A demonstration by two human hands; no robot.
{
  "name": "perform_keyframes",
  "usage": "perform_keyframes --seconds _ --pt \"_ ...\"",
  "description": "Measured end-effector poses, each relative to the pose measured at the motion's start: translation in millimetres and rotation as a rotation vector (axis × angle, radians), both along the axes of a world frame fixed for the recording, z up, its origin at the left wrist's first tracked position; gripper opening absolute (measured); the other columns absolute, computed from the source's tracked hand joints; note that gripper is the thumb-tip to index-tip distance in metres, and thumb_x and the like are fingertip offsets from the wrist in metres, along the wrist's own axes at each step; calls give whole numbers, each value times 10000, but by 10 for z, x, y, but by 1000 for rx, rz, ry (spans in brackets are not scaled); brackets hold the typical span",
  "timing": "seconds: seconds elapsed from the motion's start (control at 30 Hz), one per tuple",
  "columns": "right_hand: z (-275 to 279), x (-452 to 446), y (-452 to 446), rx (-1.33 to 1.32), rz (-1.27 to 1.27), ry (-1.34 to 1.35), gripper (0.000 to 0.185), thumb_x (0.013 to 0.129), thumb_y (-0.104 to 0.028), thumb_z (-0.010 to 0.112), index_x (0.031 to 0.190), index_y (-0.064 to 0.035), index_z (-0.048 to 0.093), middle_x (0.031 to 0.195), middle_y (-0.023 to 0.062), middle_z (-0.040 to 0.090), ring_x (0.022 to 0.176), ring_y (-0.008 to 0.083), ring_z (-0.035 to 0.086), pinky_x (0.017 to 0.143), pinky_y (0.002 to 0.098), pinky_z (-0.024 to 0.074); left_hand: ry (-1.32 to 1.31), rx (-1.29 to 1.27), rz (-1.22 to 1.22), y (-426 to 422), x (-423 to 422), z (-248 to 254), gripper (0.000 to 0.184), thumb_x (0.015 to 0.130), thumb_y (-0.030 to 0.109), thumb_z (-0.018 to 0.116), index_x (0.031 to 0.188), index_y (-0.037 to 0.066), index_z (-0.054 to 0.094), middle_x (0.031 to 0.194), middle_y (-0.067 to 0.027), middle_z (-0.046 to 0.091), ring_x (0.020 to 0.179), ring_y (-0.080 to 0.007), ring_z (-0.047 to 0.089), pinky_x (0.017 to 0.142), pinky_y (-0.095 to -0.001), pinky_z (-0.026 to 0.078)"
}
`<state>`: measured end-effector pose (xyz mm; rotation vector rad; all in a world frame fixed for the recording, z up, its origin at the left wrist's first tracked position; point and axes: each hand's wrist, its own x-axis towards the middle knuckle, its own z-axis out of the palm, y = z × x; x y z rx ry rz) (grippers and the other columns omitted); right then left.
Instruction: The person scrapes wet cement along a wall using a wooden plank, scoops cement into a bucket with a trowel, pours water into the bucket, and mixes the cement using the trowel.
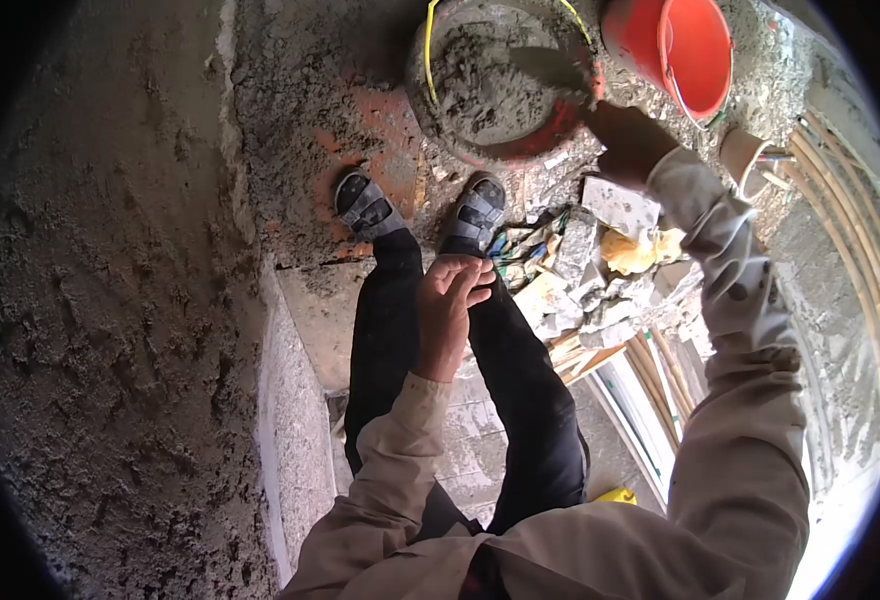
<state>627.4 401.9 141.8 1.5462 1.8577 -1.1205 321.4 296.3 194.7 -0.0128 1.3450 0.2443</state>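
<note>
At the upper right, my right hand (632,143) is closed round the handle of a trowel (552,66), whose grey blade lies over a round tub (513,152). Wet grey mortar (485,85) fills much of the tub, which has a yellow handle (428,50) at its left side. My left hand (452,310) hangs in front of my legs, palm partly up, fingers loosely curled and apart, holding nothing.
A red bucket (698,58) stands right of the tub. Rubble and bags (575,260) lie below it, with wooden strips (660,375) nearer me. Long curved strips (845,240) run along the right. A rough plastered wall (120,330) fills the left.
</note>
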Motion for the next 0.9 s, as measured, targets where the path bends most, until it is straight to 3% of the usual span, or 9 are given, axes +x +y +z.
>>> perform_keyframes --seconds 0.07,0.1,0.13,0.2,0.33,0.47,0.6,0.73,0.9 --pt "-430 384 149 -399 -165 -305 506 780 4 509 1276 -97 515 878 226 656 713 328 676 625 399 560 6 10 -2 87 -37 -2 211 918 233 609 1001 41 587 1027 -142 653 939 -235 655 799 -332 524" --pt "-226 30 462 -663 -476 -333 411 794 -4 493 1201 -21 539 748 153 609 568 248 603 515 448 527 -8 -1 -10 107 -52 27 212 919 231 607 1003 37 587 1026 -143 653 940 -236 655 799 -333 524" --pt "-687 88 265 -840 -846 -256 305 806 -15 530 1108 -28 565 604 96 544 418 172 483 356 392 422 -25 -7 -13 134 -49 65 214 920 230 605 1005 34 587 1024 -144 653 941 -237 654 798 -334 525" --pt "-1409 -113 -147 -852 -825 -58 226 791 -29 585 1015 -60 582 557 61 495 392 157 454 336 372 382 -6 -10 -15 217 -79 85 215 923 224 603 1008 27 586 1029 -144 651 938 -227 654 788 -324 528" --pt "-905 -292 -500 -795 -1439 319 87 743 -23 611 784 -30 535 550 72 495 419 173 492 372 349 376 -21 -8 32 233 -130 135 214 923 221 606 1012 27 587 1028 -138 652 939 -219 653 784 -317 527" --pt "-1306 -596 -550 -824 -1615 520 68 763 -37 606 799 -21 551 574 59 500 433 173 505 381 341 399 -12 26 -23 356 -76 158 206 925 218 603 1014 32 587 1026 -133 651 943 -216 650 784 -311 524" --pt "-961 -770 -722 -655 -1534 708 128 776 -39 596 902 -21 583 607 53 506 462 165 509 395 341 416 -8 32 -43 380 63 200 202 927 223 600 1013 42 584 1036 -123 645 959 -217 646 807 -324 514" --pt "-1086 -1040 -386 -830 -1662 756 99 808 -113 588 776 -71 504 615 13 468 462 139 443 429 304 390 9 36 -135 272 184 153 192 921 230 592 996 53 580 1033 -114 643 965 -222 639 831 -340 502" --pt "-1235 -911 -557 -1096 -1985 1528 169 902 -105 507 746 -109 444 644 -35 375 472 61 407 413 205 349 40 33 -179 164 338 113 157 929 189 554 995 50 580 1026 -111 647 966 -213 639 818 -324 505"
